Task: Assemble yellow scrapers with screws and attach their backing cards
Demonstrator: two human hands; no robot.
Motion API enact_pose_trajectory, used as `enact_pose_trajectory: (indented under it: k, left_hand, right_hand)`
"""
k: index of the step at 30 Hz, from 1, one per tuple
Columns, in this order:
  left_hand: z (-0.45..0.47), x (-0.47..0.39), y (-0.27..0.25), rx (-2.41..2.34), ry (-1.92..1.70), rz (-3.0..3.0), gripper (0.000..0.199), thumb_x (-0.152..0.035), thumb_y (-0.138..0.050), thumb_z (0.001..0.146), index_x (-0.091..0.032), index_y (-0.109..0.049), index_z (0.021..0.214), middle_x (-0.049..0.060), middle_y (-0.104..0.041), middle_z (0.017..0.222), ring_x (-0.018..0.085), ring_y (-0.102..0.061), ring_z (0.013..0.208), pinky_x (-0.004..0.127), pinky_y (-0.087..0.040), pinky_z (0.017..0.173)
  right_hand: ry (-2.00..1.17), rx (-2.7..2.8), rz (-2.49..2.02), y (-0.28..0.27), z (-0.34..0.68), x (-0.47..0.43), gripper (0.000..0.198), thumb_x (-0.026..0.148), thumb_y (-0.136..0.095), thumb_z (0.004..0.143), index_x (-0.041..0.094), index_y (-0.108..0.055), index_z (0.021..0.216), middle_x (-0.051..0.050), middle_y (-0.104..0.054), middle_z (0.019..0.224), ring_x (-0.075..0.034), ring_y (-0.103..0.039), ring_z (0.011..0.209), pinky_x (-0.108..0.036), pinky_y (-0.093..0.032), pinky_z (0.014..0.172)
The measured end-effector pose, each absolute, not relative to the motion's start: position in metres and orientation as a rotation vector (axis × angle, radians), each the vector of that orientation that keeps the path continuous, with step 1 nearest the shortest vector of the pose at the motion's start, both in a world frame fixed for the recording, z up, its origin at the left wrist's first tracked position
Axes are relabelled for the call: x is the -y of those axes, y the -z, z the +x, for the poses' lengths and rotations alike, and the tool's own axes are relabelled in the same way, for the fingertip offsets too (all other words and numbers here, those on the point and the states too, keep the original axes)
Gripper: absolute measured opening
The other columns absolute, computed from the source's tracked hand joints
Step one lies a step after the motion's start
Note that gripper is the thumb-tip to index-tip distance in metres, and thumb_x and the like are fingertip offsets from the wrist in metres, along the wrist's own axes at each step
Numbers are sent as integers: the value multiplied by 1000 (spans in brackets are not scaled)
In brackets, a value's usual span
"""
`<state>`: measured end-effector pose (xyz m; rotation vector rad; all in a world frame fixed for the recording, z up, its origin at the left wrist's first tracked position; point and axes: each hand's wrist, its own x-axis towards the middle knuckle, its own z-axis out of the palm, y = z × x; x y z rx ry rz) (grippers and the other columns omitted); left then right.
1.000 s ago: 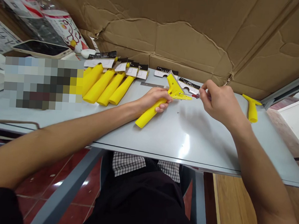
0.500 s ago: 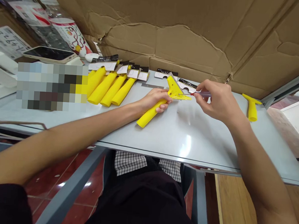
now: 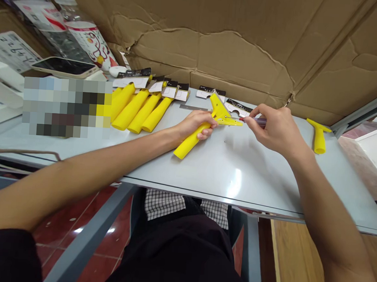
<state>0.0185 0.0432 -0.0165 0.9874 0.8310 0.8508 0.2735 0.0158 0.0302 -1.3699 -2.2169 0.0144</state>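
Observation:
My left hand (image 3: 197,123) is wrapped round the handle of a yellow scraper (image 3: 186,145), whose wide head points away to the right with a thin blade-like edge along it. In my right hand (image 3: 278,129) is a screwdriver (image 3: 261,122) with a dark reddish, see-through handle. Its thin shaft reaches left to a small screw (image 3: 225,117) on the scraper head; whether the tip sits in the screw is too small to tell. Below the head, a tiny metal piece (image 3: 225,141) lies on the grey table (image 3: 205,172). A flat metal strip (image 3: 193,108) lies behind my left hand.
Several yellow scrapers (image 3: 139,112) with card sleeves lie in a row at left. Another yellow scraper (image 3: 319,140) lies at far right. Two printed cards (image 3: 210,92) lie at the back before a cardboard wall (image 3: 238,54). A phone (image 3: 65,66) and bottles (image 3: 89,41) occupy the back left.
Both hands stay in nearly the same place, still holding the scraper and screwdriver. My right fingers and the screwdriver handle have turned slightly. The whole view has shifted a little.

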Motion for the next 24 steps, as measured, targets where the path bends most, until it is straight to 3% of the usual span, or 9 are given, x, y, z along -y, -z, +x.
enact_pose_trajectory:
  k: [4, 7, 11, 14, 18, 21, 24]
  left_hand:
    - [18, -43, 16, -839, -824, 1012, 15, -14, -72, 69, -16, -57, 71, -3, -50, 53, 4, -39, 35, 16, -30, 33]
    - [18, -44, 18, -835, -834, 998, 16, -14, -71, 69, -17, -56, 73, -2, -52, 55, 4, -39, 36, 16, -30, 33]
    - [19, -45, 19, -823, -860, 950, 20, -12, -72, 66, -18, -55, 77, -3, -53, 57, 4, -39, 37, 15, -29, 32]
    - [20, -44, 18, -820, -864, 942, 20, -12, -72, 66, -17, -56, 77, -2, -55, 58, 3, -38, 37, 14, -30, 32]
    - [19, -43, 17, -825, -861, 947, 18, -12, -71, 67, -16, -56, 76, -2, -56, 58, 3, -40, 37, 15, -30, 32]
    - [19, -43, 18, -819, -859, 953, 20, -12, -71, 67, -17, -55, 78, -2, -57, 58, 4, -41, 36, 15, -31, 32]
    - [19, -44, 19, -812, -859, 951, 20, -11, -71, 68, -17, -55, 79, -1, -57, 58, 4, -41, 36, 15, -30, 32]
  right_hand:
    - [31, 2227, -1395, -33, 276, -14, 39, 54, -58, 108, 25, -68, 84, -2, -53, 54, -22, -47, 54, -41, -39, 69]
    - [-20, 2284, -1384, -37, 279, -13, 33, 51, -60, 108, 25, -71, 91, -2, -59, 60, -22, -49, 58, -40, -39, 68]
    - [-122, 2366, -1216, -37, 279, -13, 16, 43, -66, 104, 29, -74, 103, -5, -73, 86, -25, -63, 76, -39, -45, 73]
    - [-93, 2372, -1119, -35, 275, -13, 12, 37, -64, 103, 28, -73, 101, -7, -73, 102, -25, -67, 85, -39, -48, 76]
    - [-27, 2332, -1215, -34, 274, -12, 17, 41, -65, 103, 26, -70, 104, -6, -69, 84, -24, -61, 73, -39, -43, 71]
    - [16, 2268, -1364, -35, 280, -14, 29, 48, -59, 108, 26, -66, 91, -2, -53, 60, -22, -48, 59, -39, -36, 68]
    - [-21, 2286, -1379, -38, 285, -16, 32, 46, -61, 108, 26, -64, 83, -1, -52, 59, -21, -47, 58, -39, -36, 68]
